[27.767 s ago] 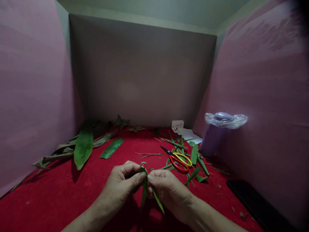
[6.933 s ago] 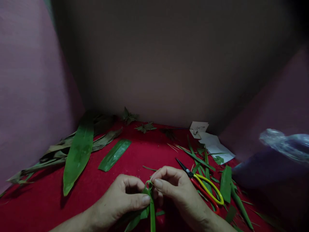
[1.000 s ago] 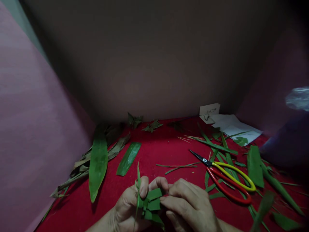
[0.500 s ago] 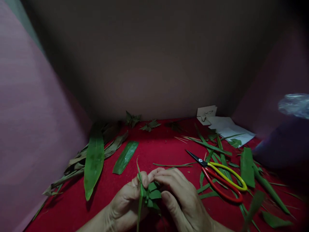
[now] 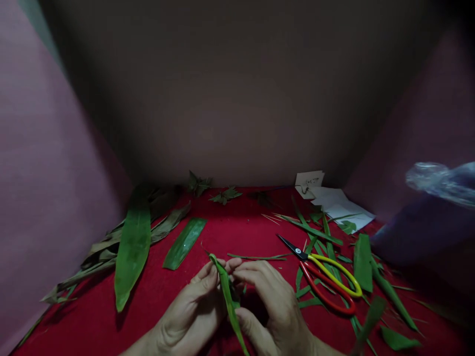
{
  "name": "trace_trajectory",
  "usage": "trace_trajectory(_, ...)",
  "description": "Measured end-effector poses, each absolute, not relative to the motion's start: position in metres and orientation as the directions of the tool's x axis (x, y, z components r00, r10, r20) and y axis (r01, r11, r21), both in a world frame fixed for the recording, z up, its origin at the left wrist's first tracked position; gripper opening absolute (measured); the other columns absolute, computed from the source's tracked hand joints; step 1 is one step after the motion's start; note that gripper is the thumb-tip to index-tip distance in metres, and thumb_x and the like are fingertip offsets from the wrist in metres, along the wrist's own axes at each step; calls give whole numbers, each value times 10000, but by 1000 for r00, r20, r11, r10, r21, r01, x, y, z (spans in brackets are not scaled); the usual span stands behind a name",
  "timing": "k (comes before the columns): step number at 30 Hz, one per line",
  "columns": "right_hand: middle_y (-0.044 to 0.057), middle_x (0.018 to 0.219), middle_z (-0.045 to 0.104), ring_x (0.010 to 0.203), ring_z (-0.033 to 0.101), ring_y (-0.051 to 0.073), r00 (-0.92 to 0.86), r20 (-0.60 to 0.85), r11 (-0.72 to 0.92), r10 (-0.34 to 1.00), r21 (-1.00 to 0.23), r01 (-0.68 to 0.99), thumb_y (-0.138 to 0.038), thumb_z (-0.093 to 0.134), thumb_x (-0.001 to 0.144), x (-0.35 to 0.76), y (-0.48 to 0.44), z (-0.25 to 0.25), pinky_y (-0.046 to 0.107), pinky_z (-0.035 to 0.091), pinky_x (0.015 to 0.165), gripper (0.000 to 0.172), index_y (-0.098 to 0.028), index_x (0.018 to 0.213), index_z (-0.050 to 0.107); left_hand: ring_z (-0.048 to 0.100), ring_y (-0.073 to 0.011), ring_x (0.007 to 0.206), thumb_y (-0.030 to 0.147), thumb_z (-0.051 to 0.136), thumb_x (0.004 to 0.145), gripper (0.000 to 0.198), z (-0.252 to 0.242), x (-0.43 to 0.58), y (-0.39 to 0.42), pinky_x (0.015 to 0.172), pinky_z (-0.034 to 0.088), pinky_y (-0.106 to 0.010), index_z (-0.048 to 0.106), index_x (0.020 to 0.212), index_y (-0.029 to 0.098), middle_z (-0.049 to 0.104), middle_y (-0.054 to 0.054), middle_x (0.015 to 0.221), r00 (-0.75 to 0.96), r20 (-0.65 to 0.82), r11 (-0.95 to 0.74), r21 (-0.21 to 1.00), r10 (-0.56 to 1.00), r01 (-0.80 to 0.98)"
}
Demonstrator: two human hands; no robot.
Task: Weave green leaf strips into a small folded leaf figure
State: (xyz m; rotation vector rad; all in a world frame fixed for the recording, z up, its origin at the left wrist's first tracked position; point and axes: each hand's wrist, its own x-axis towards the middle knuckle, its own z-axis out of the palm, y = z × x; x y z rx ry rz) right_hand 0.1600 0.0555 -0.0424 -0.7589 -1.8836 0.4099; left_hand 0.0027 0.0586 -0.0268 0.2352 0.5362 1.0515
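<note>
Close to my body, both hands meet over a small bundle of folded green leaf (image 5: pixel 229 291). A long narrow strip of it slants down toward me, and the rest is mostly hidden by my fingers. My left hand (image 5: pixel 198 301) grips the bundle from the left, thumb and fingers pinched near its upper end. From the right, my right hand (image 5: pixel 272 299) has its fingertips at the top and its thumb against the strip's lower side. Scissors (image 5: pixel 315 272) with one yellow and one red handle lie to the right of my right hand, black blades pointing up and left.
A broad leaf (image 5: pixel 133 247) lies on the red cloth (image 5: pixel 122 331) at left, over dried leaves (image 5: pixel 100 257). A cut leaf piece (image 5: pixel 185 242) is nearby. Leaf scraps (image 5: pixel 363 262) and white papers (image 5: pixel 345 205) are at right. Folded leaf shapes (image 5: pixel 225 196) sit by the back wall.
The leaf bundle has turned in my hands; its long strip now slants down to the right, covering the folded part. The whole view has shifted a little, with the table things now further left.
</note>
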Motion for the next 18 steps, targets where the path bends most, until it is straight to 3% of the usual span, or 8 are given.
trace_trajectory(7,68,754,616,687,556,185,-276,592,653,757,-700,289,-223,534,816,160,56,-41,294,442,620,98,-153,857,589,644,-145,775,138,550,835,160,-26,9,50,732,480,-237,709,855,142,725,-69,835,256,-308,397,623,916,-674)
trace_trajectory(12,22,626,532,581,508,132,-244,457,504,855,-844,185,-233,458,878,157,54,-48,234,420,550,218,-152,711,572,635,-128,622,191,628,786,84,-21,9,48,644,492,-243,707,773,164,714,-38,690,241,-328,406,692,913,-597)
trace_trajectory(18,13,614,514,576,512,133,-183,395,417,900,-903,105,-276,482,871,151,50,-50,229,448,553,233,-158,701,589,612,-133,570,247,712,702,147,-12,7,48,583,472,-228,715,754,109,699,-67,626,176,-347,388,790,921,-475)
